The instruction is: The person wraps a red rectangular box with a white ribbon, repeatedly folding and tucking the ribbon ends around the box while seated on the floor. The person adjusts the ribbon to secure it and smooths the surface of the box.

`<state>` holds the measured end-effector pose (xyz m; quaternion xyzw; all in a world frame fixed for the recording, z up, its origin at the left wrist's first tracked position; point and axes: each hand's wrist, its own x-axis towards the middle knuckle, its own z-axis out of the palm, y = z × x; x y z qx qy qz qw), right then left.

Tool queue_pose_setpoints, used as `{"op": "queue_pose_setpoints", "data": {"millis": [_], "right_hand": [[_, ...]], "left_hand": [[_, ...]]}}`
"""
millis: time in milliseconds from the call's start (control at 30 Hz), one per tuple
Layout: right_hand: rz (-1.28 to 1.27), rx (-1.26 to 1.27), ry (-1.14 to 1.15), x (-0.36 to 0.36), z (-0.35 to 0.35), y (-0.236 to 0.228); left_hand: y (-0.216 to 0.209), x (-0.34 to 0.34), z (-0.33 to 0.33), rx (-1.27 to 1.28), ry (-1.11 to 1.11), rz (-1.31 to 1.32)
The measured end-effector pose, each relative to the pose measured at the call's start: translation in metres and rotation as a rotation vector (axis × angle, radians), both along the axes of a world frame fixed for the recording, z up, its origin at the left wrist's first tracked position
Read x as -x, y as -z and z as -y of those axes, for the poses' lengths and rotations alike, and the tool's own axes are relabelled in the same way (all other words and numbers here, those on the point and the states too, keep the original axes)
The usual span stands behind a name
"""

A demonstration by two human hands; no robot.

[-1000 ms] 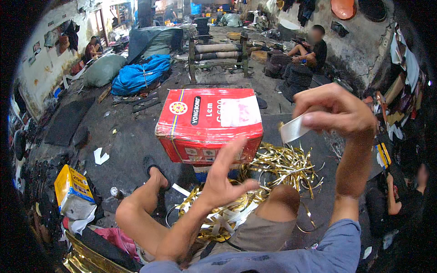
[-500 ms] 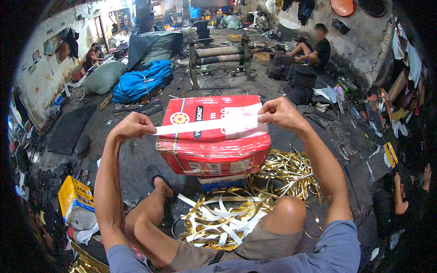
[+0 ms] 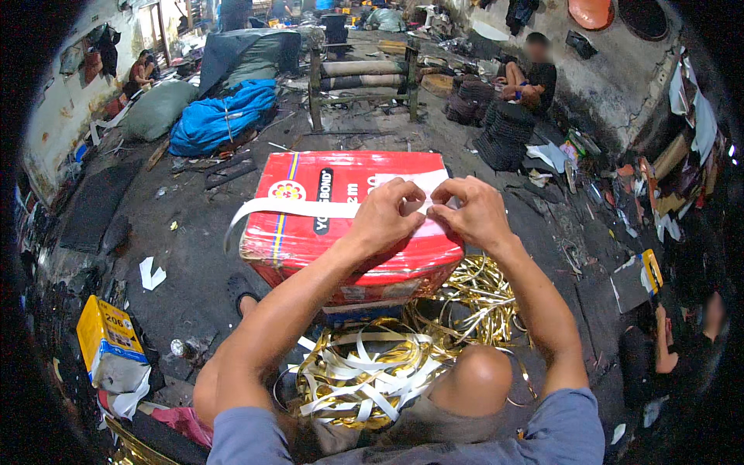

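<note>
A red cardboard box [image 3: 349,260] wrapped in shiny plastic stands in front of my knees. Across its top lies a narrow white strip [image 3: 294,207], whose free end curls over the box's left edge. My left hand [image 3: 386,217] is closed in a pinch on the strip, over the right part of the box top. Close beside it, my right hand [image 3: 474,213] pinches the strip's other end, fingertips nearly meeting the left ones. The fingers partly hide that end. A whitish patch [image 3: 422,180] shows on the box top behind both hands.
Gold and white strips [image 3: 372,372] lie heaped between my legs, with more gold strips [image 3: 484,291] right of the box. A yellow-blue box [image 3: 116,341] stands at left. Beyond are a blue bundle [image 3: 225,120], a wooden rack [image 3: 364,81], dark stacks [image 3: 504,136] and a seated person [image 3: 539,74].
My left hand has moved right along the strip to beside my right hand, releasing the left end, which now droops over the box edge. The right hand has shifted slightly left.
</note>
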<state>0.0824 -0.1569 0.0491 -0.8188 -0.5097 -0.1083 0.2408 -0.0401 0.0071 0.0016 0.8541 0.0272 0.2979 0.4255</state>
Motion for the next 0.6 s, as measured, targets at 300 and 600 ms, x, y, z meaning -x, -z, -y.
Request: {"op": "queue_pose_setpoints", "data": {"millis": [300,600], "right_hand": [[0.161,-0.038,-0.161,-0.001,0.017,0.006],[0.206,0.13,-0.289,-0.003,0.018,-0.012]], "left_hand": [[0.007,0.0,0.001,-0.137,-0.005,0.061],[0.004,0.0,-0.003,-0.103,0.044,0.047]]}}
